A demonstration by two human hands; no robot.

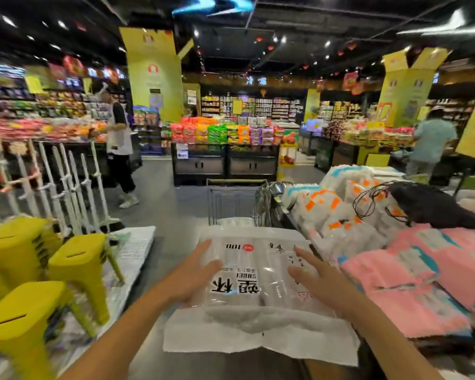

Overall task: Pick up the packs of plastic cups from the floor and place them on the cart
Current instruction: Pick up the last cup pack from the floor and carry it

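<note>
The pack (247, 270) of plastic cups lies flat on a white wrapped layer (258, 335) on top of the cart (231, 200) – clear film, black print facing up, upside down to the camera. The left hand (195, 272) rests along the pack's left edge, its fingers (203, 248) straight and close together, the thumb lying on the film. The right hand (321, 278) lies flat on the pack's right side, its fingers (305, 256) straight and slightly spread – neither hand curls round anything. Past the pack the cart's wire end frame stands upright.

Yellow stools (77, 259) are stacked to the left on the floor (159, 204). To the right sit pink packs (412, 270), white bundles with orange labels (329, 212) and a black bag (433, 207) on top of them. Two people stand further off among the shelves, one at left (120, 144), one at right (431, 141).
</note>
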